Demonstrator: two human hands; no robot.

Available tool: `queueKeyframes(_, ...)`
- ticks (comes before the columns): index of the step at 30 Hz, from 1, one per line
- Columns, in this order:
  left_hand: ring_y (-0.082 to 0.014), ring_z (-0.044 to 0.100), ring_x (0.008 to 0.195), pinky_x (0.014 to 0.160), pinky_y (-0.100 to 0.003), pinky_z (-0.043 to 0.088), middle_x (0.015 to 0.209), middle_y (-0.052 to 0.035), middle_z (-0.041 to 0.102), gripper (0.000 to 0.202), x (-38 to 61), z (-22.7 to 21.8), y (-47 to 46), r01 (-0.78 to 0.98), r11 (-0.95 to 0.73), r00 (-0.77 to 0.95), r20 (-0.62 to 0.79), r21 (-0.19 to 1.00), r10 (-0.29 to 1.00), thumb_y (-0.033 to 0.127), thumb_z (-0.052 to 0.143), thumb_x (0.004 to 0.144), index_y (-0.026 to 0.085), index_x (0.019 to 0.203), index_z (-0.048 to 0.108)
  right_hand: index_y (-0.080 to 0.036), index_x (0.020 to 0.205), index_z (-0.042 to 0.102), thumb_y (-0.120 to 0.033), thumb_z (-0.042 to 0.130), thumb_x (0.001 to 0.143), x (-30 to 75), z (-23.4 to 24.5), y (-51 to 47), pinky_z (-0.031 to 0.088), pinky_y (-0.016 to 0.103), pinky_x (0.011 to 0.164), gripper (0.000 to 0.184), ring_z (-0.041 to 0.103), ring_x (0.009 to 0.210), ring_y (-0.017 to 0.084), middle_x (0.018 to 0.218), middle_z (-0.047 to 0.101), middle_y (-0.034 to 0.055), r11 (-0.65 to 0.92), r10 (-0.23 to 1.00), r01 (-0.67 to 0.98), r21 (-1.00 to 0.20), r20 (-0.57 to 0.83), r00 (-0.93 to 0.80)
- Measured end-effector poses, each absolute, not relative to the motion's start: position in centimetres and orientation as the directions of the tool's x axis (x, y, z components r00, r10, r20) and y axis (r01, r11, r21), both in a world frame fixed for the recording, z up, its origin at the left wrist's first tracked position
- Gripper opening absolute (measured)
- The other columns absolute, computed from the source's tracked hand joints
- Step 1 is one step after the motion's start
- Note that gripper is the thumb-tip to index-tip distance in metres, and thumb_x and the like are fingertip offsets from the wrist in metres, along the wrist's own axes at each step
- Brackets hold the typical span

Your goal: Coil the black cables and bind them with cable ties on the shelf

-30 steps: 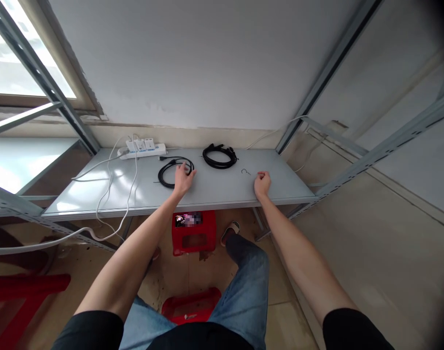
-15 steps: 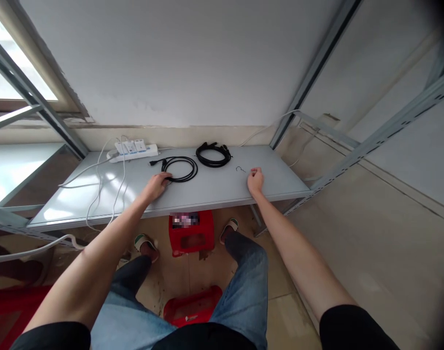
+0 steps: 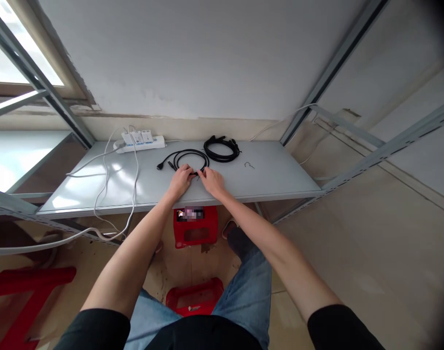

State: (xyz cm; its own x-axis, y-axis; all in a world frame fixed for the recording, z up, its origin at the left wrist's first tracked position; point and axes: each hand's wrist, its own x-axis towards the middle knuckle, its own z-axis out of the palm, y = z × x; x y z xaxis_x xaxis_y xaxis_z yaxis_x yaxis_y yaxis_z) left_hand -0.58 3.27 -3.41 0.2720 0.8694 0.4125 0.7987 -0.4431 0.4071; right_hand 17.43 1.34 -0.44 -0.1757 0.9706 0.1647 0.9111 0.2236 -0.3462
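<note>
A coiled black cable (image 3: 188,151) lies on the grey shelf, its plug end (image 3: 160,166) sticking out to the left. My left hand (image 3: 181,181) is closed on the near side of the coil. Just to its right, my right hand (image 3: 212,182) pinches the same stretch of cable, fingertips almost meeting the left ones. A thin dark end shows between the hands; whether it is a tie or part of the cable is too small to tell. Behind and to the right rests a second black coiled cable (image 3: 222,150). Short, thin dark pieces like twist ties (image 3: 249,165) lie farther right.
A white power strip (image 3: 141,143) with plugs stands at the shelf's back left, and white cords (image 3: 136,175) hang over the front edge. Metal uprights (image 3: 298,124) frame the shelf (image 3: 273,182). Red stools (image 3: 196,236) stand below.
My right hand has moved left from the shelf's right part to the near coil. My left hand has shifted along the coil's near side, beside it. The view has shifted slightly.
</note>
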Motion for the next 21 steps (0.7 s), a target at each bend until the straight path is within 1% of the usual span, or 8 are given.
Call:
queueKeyframes(2,-0.0303,0.065,0.112,0.103,-0.043,0.054,0.11,-0.012,0.067,0.024,-0.8,-3.5,3.2,0.794,-0.448,0.271,0.42,0.411,0.866,0.019,0.054,0.105,0.023,0.103,0.078,-0.021,0.12,0.073,-0.053,0.032,0.119,16.1,-0.2,1.9,0.048,0.034,0.085,0.051,0.074,0.103,0.028,0.113,0.08,0.0152,0.214,0.974,0.931,-0.295,0.142,-0.178)
queueKeyframes(4,-0.0298,0.065,0.111,0.103,-0.043,0.054,0.11,-0.0118,0.067,0.025,-0.8,-3.6,3.2,0.79,-0.451,0.272,0.421,0.416,0.865,0.019,0.053,0.105,0.023,0.104,0.078,-0.02,0.125,0.072,-0.046,0.031,0.12,15.7,-0.2,2.1,0.048,0.035,0.087,0.048,0.074,0.106,0.029,0.116,0.08,0.016,0.225,0.972,0.942,-0.25,0.13,-0.197)
queueKeyframes(7,-0.0307,0.065,0.113,0.103,-0.043,0.053,0.114,-0.0128,0.068,0.024,-0.7,-3.4,3.3,0.809,-0.433,0.268,0.407,0.396,0.873,0.019,0.054,0.105,0.022,0.106,0.078,-0.021,0.128,0.07,-0.039,0.033,0.12,16.1,-0.5,2.0,0.048,0.035,0.091,0.042,0.073,0.112,0.029,0.123,0.079,0.0151,0.298,0.952,0.929,-0.219,0.132,-0.275)
queueKeyframes(11,-0.0341,0.063,0.121,0.103,-0.047,0.05,0.122,-0.0148,0.068,0.024,-0.5,-3.1,3.0,0.874,-0.351,0.22,0.37,0.336,0.902,0.023,0.051,0.108,0.023,0.112,0.075,-0.02,0.131,0.068,-0.038,0.037,0.119,16.6,-0.7,1.6,0.048,0.035,0.095,0.037,0.07,0.12,0.029,0.129,0.077,0.0149,0.401,0.913,0.895,-0.193,0.157,-0.375)
queueKeyframes(16,-0.0375,0.058,0.127,0.106,-0.05,0.045,0.13,-0.0166,0.067,0.022,-0.1,-2.7,2.7,0.919,-0.279,0.182,0.331,0.278,0.926,0.034,0.054,0.109,0.023,0.121,0.069,-0.019,0.131,0.065,-0.031,0.039,0.119,16.5,-0.9,1.8,0.049,0.035,0.09,0.031,0.07,0.113,0.028,0.127,0.076,0.0132,0.398,0.912,0.892,-0.213,0.195,-0.361)
queueKeyframes(21,-0.0396,0.058,0.126,0.104,-0.051,0.044,0.131,-0.0193,0.067,0.021,0.1,-2.4,2.6,0.931,-0.263,0.175,0.324,0.253,0.93,0.03,0.051,0.109,0.02,0.12,0.066,-0.018,0.129,0.066,-0.025,0.041,0.117,16.5,-1.5,2.4,0.048,0.035,0.089,0.028,0.068,0.111,0.027,0.127,0.073,0.0149,0.421,0.901,0.866,-0.268,0.234,-0.365)
